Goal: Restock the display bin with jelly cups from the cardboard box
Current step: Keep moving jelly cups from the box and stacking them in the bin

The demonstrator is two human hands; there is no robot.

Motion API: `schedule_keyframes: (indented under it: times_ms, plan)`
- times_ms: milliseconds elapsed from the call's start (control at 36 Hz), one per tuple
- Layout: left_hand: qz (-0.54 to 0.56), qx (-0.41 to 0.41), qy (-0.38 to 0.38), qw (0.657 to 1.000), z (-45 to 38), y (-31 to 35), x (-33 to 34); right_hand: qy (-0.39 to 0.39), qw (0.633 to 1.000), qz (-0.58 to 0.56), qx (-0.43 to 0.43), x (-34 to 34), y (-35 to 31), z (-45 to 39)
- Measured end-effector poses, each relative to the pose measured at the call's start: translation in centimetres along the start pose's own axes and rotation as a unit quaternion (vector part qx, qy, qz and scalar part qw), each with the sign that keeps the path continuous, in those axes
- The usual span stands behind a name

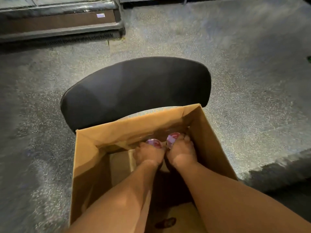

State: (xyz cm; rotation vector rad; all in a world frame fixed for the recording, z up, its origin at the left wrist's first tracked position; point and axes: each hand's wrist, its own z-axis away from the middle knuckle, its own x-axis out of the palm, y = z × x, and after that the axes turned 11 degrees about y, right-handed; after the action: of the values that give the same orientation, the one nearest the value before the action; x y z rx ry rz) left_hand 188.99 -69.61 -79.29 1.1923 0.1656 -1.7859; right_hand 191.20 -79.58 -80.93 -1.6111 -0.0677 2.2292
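Note:
An open cardboard box [87,165] sits right below me, both my forearms reaching down into it. My left hand [149,154] is closed around a jelly cup [154,143] with a purple and red lid. My right hand [181,151] grips a second jelly cup [172,139] with the same lid, beside the first, near the box's far wall. More clear cups lie dimly in the shadow at the far wall. Another dark red item [165,222] lies on the box floor near me. No display bin shows in this view.
A black padded chair back [134,91] stands just beyond the box. A store freezer case [58,22] runs along the upper left. Speckled grey floor [252,73] surrounds the box. A dark edge [277,175] juts in at the right.

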Motion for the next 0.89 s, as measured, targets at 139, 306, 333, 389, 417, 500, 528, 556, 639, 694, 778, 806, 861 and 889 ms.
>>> schedule_keyframes:
  times_ms: [139, 306, 333, 389, 417, 500, 528, 556, 639, 694, 778, 806, 861, 889]
  plan:
    - [0.049, -0.050, 0.009, 0.998, -0.9, 0.0, 0.4, 0.048, 0.999, 0.007, 0.004, 0.2, -1.2, -1.2]
    - [0.090, -0.045, -0.014, 0.995, -1.2, 0.1, 0.3, 0.037, 0.999, 0.021, 0.009, 0.2, -1.6, -1.2]
    - [0.102, -0.056, -0.017, 0.993, -0.9, 0.2, 0.1, 0.029, 0.999, 0.027, 0.012, -0.2, -1.7, -0.9]
    - [0.118, -0.070, -0.036, 0.990, -0.4, 0.3, -0.5, -0.002, 0.999, 0.041, 0.019, -1.1, -1.9, -0.4]
    - [0.119, -0.074, -0.041, 0.989, -0.1, 0.3, -0.9, -0.020, 0.998, 0.049, 0.021, -1.6, -2.1, -0.2]
    - [0.114, -0.084, -0.036, 0.989, 1.2, 0.5, -3.0, -0.049, 0.996, 0.067, 0.025, -3.6, -2.6, 1.0]
    - [0.115, -0.087, -0.040, 0.989, 1.7, 0.6, -4.0, -0.050, 0.996, 0.064, 0.027, -4.4, -2.7, 1.6]
    - [0.125, -0.090, -0.052, 0.987, 2.2, 0.6, -5.0, -0.049, 0.997, 0.054, 0.028, -5.4, -3.0, 2.3]
    - [0.137, -0.088, -0.110, 0.980, 4.0, 0.5, -8.2, -0.050, 0.998, 0.011, 0.047, -8.2, -3.6, 4.9]
    - [0.152, -0.089, -0.119, 0.977, 5.8, 0.6, -10.8, -0.046, 0.996, -0.041, 0.069, -10.3, -4.2, 7.0]
    - [0.169, -0.075, -0.117, 0.976, 8.4, 1.0, -14.4, -0.017, 0.996, -0.070, 0.062, -14.0, -5.2, 10.4]
    - [0.178, -0.072, -0.119, 0.974, 9.4, 1.0, -15.6, -0.004, 0.997, -0.057, 0.047, -15.1, -5.6, 11.6]
    - [0.175, -0.056, -0.126, 0.975, 11.7, 1.1, -18.1, 0.025, 0.999, -0.028, 0.028, -17.5, -6.3, 14.4]
    - [0.176, -0.041, -0.125, 0.976, 12.9, 1.2, -19.4, 0.038, 0.999, -0.012, 0.017, -18.8, -6.6, 15.8]
